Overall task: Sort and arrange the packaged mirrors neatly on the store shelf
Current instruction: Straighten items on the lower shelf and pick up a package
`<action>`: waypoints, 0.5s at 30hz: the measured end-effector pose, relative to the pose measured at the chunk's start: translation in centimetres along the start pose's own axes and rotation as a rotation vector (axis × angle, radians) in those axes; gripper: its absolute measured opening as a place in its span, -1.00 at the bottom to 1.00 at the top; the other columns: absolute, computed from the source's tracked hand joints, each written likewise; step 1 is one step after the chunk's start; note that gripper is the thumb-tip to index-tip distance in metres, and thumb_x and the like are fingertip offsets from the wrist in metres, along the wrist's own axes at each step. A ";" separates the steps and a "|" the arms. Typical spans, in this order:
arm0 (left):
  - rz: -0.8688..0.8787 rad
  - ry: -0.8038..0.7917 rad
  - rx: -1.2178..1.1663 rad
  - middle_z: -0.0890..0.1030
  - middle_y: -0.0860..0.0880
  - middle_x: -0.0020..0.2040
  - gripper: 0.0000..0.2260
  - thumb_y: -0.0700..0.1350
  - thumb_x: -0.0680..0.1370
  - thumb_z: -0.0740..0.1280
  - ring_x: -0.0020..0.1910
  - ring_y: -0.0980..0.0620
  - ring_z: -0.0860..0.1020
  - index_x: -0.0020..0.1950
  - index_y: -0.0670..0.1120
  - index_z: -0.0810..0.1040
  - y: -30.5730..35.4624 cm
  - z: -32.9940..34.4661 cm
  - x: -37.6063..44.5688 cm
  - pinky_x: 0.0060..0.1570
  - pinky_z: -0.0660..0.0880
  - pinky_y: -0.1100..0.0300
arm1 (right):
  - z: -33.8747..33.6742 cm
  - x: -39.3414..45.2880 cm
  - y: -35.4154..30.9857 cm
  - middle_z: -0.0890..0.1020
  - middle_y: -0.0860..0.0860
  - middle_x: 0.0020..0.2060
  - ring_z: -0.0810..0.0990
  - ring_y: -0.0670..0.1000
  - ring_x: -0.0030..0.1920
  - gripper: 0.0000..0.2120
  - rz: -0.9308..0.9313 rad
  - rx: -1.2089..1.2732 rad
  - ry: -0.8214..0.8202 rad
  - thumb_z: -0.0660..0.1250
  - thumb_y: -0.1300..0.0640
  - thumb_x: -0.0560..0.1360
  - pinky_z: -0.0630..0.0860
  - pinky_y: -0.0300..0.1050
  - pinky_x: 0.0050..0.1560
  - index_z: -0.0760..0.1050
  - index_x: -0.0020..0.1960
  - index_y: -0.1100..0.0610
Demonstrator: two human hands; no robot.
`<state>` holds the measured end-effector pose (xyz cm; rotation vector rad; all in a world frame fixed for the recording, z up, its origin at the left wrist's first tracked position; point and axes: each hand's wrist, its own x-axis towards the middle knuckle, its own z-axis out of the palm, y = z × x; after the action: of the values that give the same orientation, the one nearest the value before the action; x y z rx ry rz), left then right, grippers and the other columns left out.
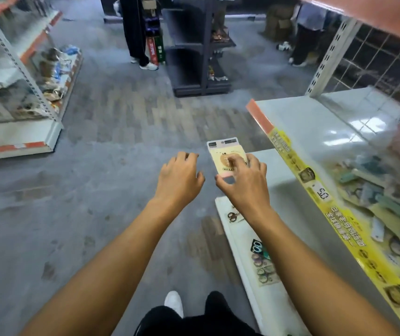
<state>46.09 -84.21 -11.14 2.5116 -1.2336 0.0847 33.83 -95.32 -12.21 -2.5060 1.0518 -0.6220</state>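
Observation:
My right hand [244, 183] grips a packaged mirror [227, 155], a cream card with a round gold print and a white top strip, held out over the aisle floor left of the shelf. My left hand [178, 178] hovers just to its left, empty, with the fingers curled and apart. To the right, a white shelf [315, 122] with a yellow price strip [315, 185] holds a jumbled pile of packaged mirrors [376, 197], blurred. The shelf's far half is bare.
A lower white shelf [250, 251] below carries small packaged items [262, 265]. Across the grey floor stand a stocked shelf unit [24, 76] at left and a dark display rack [199, 44] ahead. One person's legs [136, 32] are by the rack, another's [303, 40] farther right.

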 end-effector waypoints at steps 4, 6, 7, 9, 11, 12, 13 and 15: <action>0.102 -0.014 -0.028 0.50 -0.15 0.22 -0.61 -0.02 0.55 0.26 0.12 -0.20 0.52 0.35 -0.13 0.42 -1.6 0.1 5.6 0.05 0.49 -0.04 | 0.5 4.1 -1.1 0.42 0.10 0.25 0.32 0.15 0.20 -0.52 0.068 0.007 0.078 0.41 -0.12 0.40 0.33 -0.08 0.23 0.48 0.26 0.00; 0.130 -0.035 -0.045 0.50 -0.16 0.22 -0.60 -0.02 0.55 0.26 0.11 -0.21 0.52 0.36 -0.14 0.41 -2.1 0.4 8.1 0.05 0.49 -0.06 | 1.0 6.0 -1.3 0.43 0.08 0.23 0.32 0.14 0.20 -0.53 0.093 0.006 0.104 0.42 -0.12 0.40 0.32 -0.10 0.23 0.48 0.26 -0.01; 0.143 -0.042 -0.048 0.50 -0.15 0.22 -0.60 -0.02 0.55 0.26 0.11 -0.21 0.52 0.36 -0.13 0.41 -2.2 0.6 9.6 0.05 0.49 -0.06 | 1.2 7.2 -1.3 0.42 0.08 0.23 0.32 0.13 0.20 -0.53 0.107 0.004 0.110 0.41 -0.13 0.40 0.32 -0.10 0.22 0.48 0.26 -0.01; 0.153 -0.047 -0.054 0.50 -0.15 0.22 -0.60 -0.03 0.55 0.26 0.11 -0.21 0.52 0.35 -0.13 0.42 -2.1 0.9 10.3 0.05 0.49 -0.05 | 1.2 7.6 -1.0 0.42 0.07 0.24 0.32 0.13 0.20 -0.52 0.110 -0.007 0.108 0.41 -0.14 0.40 0.33 -0.10 0.22 0.46 0.27 -0.02; 0.174 -0.068 -0.068 0.50 -0.16 0.21 -0.61 -0.04 0.54 0.27 0.10 -0.22 0.52 0.33 -0.14 0.44 -2.4 1.7 12.6 0.05 0.49 -0.06 | 1.8 9.5 -0.4 0.43 0.08 0.23 0.31 0.13 0.22 -0.52 0.130 -0.020 0.117 0.41 -0.13 0.41 0.31 -0.11 0.22 0.47 0.27 -0.01; 0.186 -0.077 -0.069 0.51 -0.16 0.21 -0.62 -0.04 0.54 0.28 0.10 -0.22 0.52 0.32 -0.14 0.44 -2.3 2.2 13.8 0.05 0.49 -0.06 | 2.0 10.4 0.0 0.43 0.08 0.23 0.31 0.13 0.22 -0.53 0.143 -0.025 0.123 0.41 -0.13 0.41 0.30 -0.12 0.21 0.47 0.27 -0.01; 0.194 -0.086 -0.064 0.51 -0.15 0.20 -0.62 -0.04 0.54 0.27 0.10 -0.22 0.52 0.32 -0.14 0.44 -2.3 2.6 15.0 0.05 0.49 -0.05 | 2.3 11.4 0.4 0.43 0.08 0.23 0.31 0.12 0.21 -0.53 0.158 -0.029 0.132 0.41 -0.13 0.41 0.30 -0.13 0.20 0.47 0.26 -0.01; 0.217 -0.090 -0.051 0.51 -0.14 0.19 -0.63 -0.03 0.55 0.27 0.10 -0.21 0.52 0.32 -0.12 0.44 -1.9 3.4 17.7 0.03 0.47 -0.03 | 2.9 13.5 1.5 0.44 0.07 0.22 0.31 0.11 0.19 -0.55 0.188 -0.037 0.164 0.41 -0.13 0.41 0.30 -0.12 0.20 0.48 0.25 -0.01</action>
<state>58.24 -97.59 -11.31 2.3535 -1.5222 -0.0078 42.96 -105.85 -11.91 -2.3817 1.3517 -0.7673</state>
